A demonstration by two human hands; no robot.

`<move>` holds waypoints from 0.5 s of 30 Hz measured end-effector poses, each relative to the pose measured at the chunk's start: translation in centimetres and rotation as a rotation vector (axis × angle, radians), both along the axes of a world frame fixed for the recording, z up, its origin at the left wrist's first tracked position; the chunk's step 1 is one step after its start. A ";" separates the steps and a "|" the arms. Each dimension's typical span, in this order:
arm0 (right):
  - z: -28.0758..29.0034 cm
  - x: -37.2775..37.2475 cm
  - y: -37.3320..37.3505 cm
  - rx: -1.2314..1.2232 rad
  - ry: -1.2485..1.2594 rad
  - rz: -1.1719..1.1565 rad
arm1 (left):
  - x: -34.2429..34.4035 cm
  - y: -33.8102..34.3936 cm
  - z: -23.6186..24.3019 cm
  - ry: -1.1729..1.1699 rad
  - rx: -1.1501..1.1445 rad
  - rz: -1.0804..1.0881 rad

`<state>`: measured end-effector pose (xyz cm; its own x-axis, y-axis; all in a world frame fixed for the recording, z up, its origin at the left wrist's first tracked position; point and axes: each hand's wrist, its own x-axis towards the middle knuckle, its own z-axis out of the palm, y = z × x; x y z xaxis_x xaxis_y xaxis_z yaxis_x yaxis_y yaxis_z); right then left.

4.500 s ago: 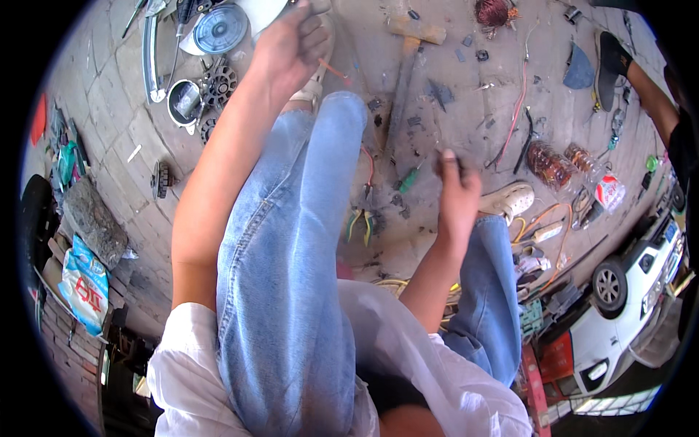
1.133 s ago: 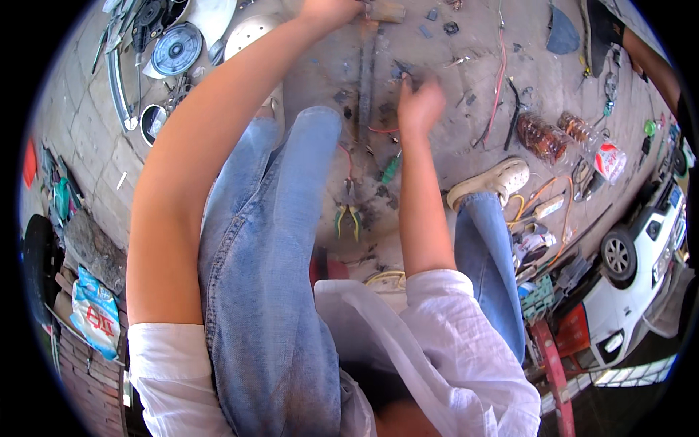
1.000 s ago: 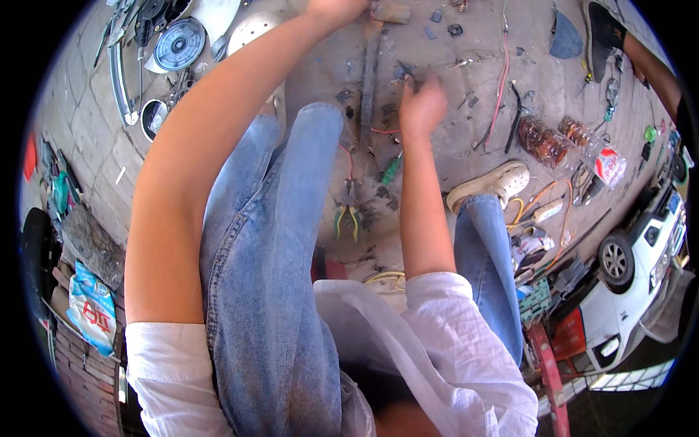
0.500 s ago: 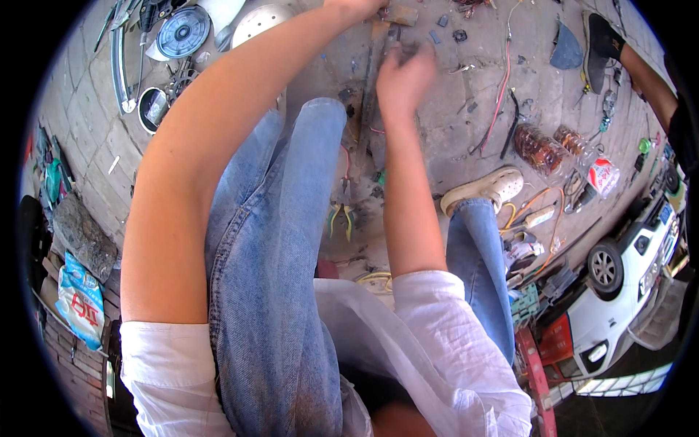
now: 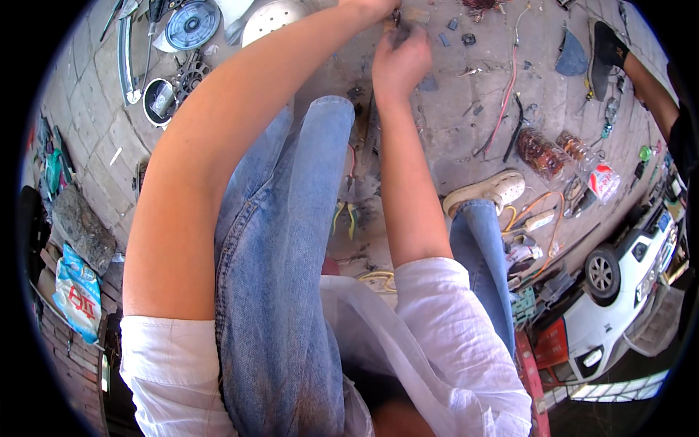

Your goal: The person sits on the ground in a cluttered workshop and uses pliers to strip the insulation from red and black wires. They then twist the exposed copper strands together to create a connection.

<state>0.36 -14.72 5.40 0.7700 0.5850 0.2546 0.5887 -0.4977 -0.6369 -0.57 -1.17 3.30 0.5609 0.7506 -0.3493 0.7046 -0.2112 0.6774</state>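
My left hand (image 5: 368,9), at the top edge and partly cut off, is closed around something small and dark (image 5: 397,16) that I cannot make out. Just below it, my right hand (image 5: 403,62) has curled fingers at the same object. Both hands are over a pale wooden piece (image 5: 416,15) and a long dark bar (image 5: 370,138) on the paving, largely covered by my right hand and forearm. Yellow-green pliers (image 5: 345,217) and thin red wire lie between my legs, beside dark scraps.
Metal parts and a blue disc (image 5: 191,25) lie upper left. Red and black wires, plastic bottles (image 5: 539,154) and cords lie right. Another person's leg in a dark shoe (image 5: 603,62) reaches in at upper right. A white car (image 5: 611,320) stands lower right, a rock (image 5: 80,226) left.
My right hand has moved up from near the screwdriver to join my left hand, which has shifted right from above my shoe to the pale wooden piece.
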 end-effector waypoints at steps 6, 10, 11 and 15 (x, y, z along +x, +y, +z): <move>0.4 -0.5 0.3 0.015 0.002 0.007 | 0.2 0.5 -0.4 0.073 0.015 0.034; -0.7 -0.1 0.0 -0.016 -0.034 0.014 | 0.4 0.4 -0.3 0.070 0.010 0.044; -0.9 -0.1 -0.1 -0.022 -0.049 0.030 | 0.4 0.4 -0.3 0.071 0.015 0.046; -0.3 -0.5 -0.1 0.065 -0.062 0.061 | 0.2 0.4 0.1 0.069 -0.014 0.050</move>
<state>-0.12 -14.78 5.12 0.7150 0.6114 0.3392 0.6559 -0.4185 -0.6282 -0.38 -0.79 3.39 0.4975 0.7717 -0.3962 0.7588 -0.1659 0.6298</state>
